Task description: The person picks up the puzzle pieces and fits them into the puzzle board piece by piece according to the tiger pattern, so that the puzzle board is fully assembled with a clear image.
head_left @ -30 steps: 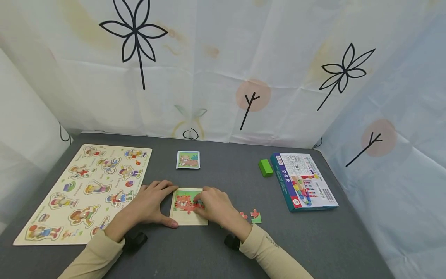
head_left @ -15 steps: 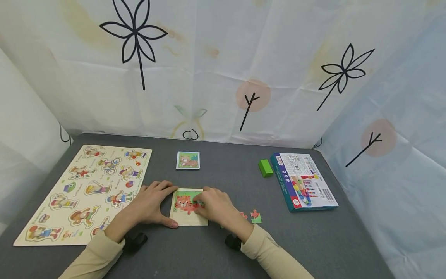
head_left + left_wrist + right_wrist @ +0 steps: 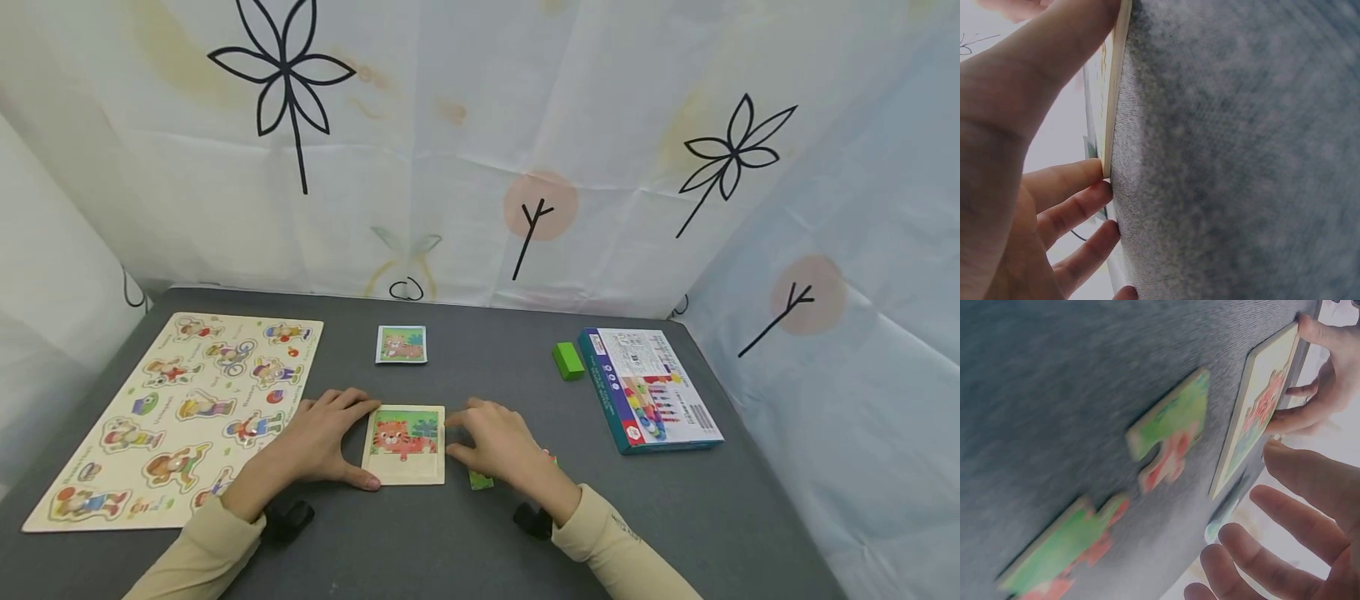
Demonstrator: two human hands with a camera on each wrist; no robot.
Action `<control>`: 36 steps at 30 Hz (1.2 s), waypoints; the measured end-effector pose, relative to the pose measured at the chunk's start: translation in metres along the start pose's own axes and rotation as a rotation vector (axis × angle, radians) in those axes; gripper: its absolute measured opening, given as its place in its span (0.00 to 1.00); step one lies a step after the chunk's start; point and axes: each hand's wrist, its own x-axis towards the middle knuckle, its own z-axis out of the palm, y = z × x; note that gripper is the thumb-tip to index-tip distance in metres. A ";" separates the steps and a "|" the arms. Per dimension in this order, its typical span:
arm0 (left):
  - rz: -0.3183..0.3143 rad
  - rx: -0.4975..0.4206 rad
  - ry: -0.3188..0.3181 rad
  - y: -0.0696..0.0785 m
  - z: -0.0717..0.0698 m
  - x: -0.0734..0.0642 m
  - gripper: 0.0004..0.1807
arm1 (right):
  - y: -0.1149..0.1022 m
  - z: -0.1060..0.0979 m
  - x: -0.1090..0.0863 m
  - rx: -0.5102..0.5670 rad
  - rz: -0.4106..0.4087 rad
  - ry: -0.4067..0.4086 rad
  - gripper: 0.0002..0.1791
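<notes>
A small wooden jigsaw puzzle board [image 3: 405, 473] with a partly filled tiger picture lies flat on the table in the head view. My left hand [image 3: 318, 437] holds it at the left side, thumb at the near corner and index finger at the far corner. The left wrist view shows that index fingertip [image 3: 1094, 167] against the board's edge. Just right of the board is my right hand [image 3: 495, 437], fingers loosely bent and holding nothing. Below it lie loose puzzle pieces, a green and red one [image 3: 1179, 412] and another [image 3: 1060, 544] in the right wrist view.
A large wooden board with figures [image 3: 168, 425] covers the left of the table. Behind the puzzle lies a small picture card [image 3: 401, 344]. A green block [image 3: 568, 362] sits beside a flat box [image 3: 652, 392] at the right. Printed cloth walls [image 3: 450, 150] surround the table.
My right hand has drawn back rightward off the puzzle board, uncovering the right part of the tiger picture. It now hides most of the loose pieces. The left hand keeps its place.
</notes>
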 end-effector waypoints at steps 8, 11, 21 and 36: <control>0.003 -0.001 0.011 -0.001 0.000 -0.002 0.62 | 0.013 -0.004 -0.011 0.003 0.026 -0.027 0.18; 0.004 -0.003 0.013 -0.001 0.000 -0.002 0.62 | 0.016 -0.004 -0.015 0.012 0.025 -0.024 0.19; 0.005 -0.006 0.011 -0.001 0.000 -0.002 0.63 | 0.023 -0.001 -0.027 0.030 0.027 -0.019 0.17; 0.002 -0.011 0.003 0.000 -0.001 -0.001 0.62 | 0.022 0.006 -0.036 0.071 -0.001 -0.080 0.16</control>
